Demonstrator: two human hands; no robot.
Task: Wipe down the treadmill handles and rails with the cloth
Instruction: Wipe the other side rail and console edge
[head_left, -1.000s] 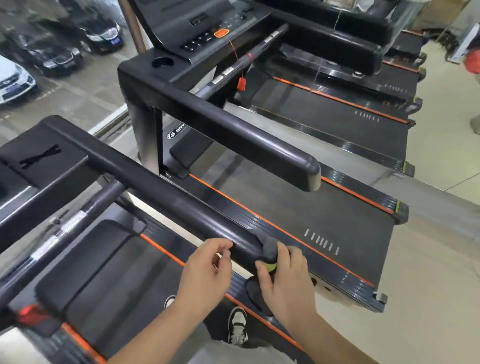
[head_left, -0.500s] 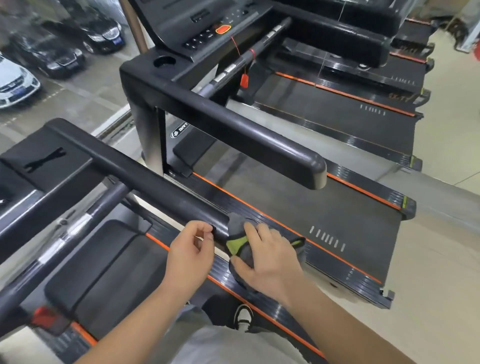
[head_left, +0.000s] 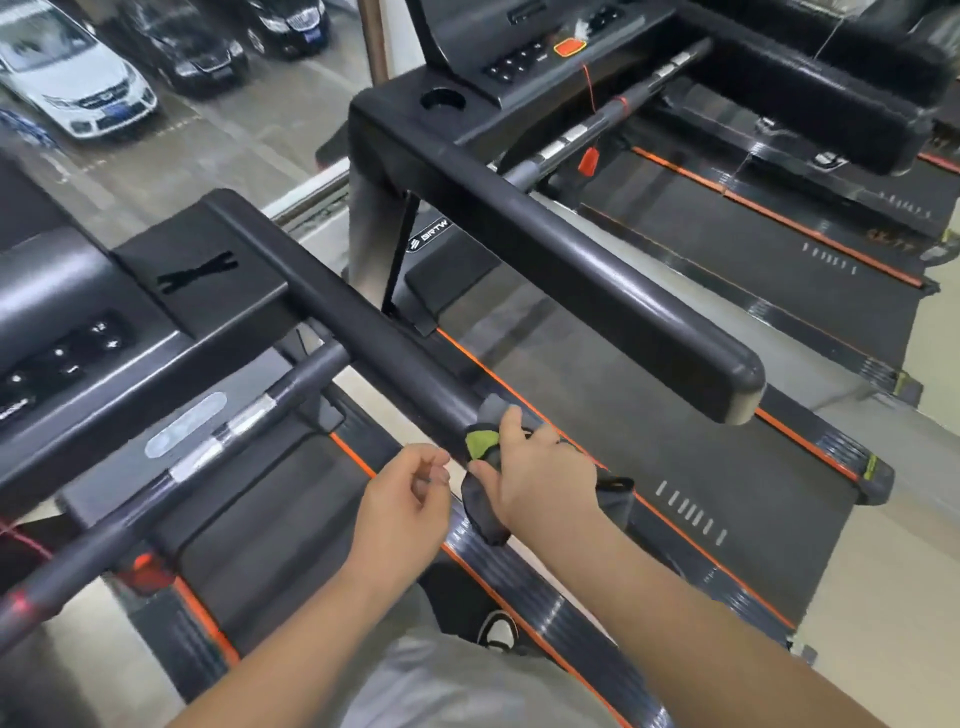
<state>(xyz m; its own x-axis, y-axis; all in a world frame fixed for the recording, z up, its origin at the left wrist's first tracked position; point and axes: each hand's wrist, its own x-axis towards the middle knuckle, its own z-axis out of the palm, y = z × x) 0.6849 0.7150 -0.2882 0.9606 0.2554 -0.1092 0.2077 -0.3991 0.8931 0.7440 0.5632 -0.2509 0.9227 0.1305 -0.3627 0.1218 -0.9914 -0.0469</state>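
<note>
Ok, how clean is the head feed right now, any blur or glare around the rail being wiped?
Head view: motion blur softens the left hand, the right hand and the cloth. Head view: pale glare streaks run along the near handrail and the next handrail. Head view: lighting is even with no hard shadows, and the edges look slightly stretched by the wide angle.

The near handrail (head_left: 363, 332) is laid diagonally from the left centre of the frame down to its middle. The cloth (head_left: 480, 441) is held on the rail's lower end under the right hand (head_left: 545, 473). The left hand (head_left: 400, 499) is placed just left of the cloth, below the rail. A second handrail (head_left: 597, 280) is set above and to the right, and parked cars (head_left: 78, 78) are seen at the upper left.
</note>
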